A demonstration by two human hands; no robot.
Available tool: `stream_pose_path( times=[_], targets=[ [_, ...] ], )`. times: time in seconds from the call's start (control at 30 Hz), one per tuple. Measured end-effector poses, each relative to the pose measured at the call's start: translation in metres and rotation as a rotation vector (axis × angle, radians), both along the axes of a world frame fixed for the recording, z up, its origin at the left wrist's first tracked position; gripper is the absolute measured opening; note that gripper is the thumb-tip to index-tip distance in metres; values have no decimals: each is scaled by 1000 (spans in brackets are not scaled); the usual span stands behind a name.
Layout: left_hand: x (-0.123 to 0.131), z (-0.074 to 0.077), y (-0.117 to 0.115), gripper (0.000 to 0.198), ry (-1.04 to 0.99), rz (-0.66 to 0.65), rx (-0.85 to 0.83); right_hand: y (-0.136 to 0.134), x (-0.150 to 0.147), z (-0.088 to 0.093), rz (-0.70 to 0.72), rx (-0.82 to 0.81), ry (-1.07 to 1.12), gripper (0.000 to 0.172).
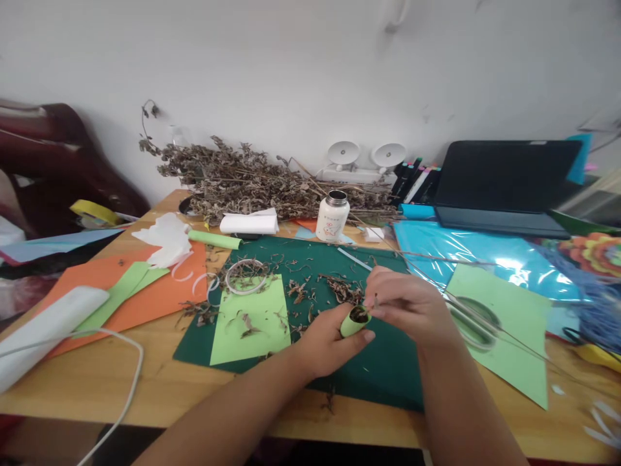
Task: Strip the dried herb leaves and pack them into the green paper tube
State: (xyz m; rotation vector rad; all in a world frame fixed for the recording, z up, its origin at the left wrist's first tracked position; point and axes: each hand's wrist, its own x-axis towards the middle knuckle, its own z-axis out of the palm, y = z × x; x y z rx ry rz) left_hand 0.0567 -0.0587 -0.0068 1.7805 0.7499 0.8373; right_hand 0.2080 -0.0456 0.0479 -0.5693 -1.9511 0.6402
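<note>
My left hand is wrapped round a rolled green paper tube, whose open end faces up and toward my right hand. Dark crumbled dried leaves show inside that end. At the tube's rim, the fingers of my right hand are pinched together; a tiny bit of something shows at their tips, too small to name. Beneath both hands lies a dark green cutting mat. Scattered on it are more dried leaves. A light green paper sheet with leaf bits and a white tape roll are to the left.
Dried plant stems are heaped along the wall. An open white bottle stands behind the mat. Another green tube lies at left. Scissors rest on green paper at right, before a dark tablet.
</note>
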Motion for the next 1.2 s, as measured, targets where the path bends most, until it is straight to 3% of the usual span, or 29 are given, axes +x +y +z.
stream_pose_path(
  times=[0.4, 0.97, 1.2],
  targets=[
    [0, -2, 1, 21, 33, 3, 58, 1, 1, -2, 3, -4, -12, 20],
    [1, 0, -1, 18, 50, 2, 62, -8, 4, 12, -131, 172, -312, 20],
    [0, -1, -1, 16, 94, -4, 72, -12, 9, 16, -157, 250, -278, 12]
  ],
)
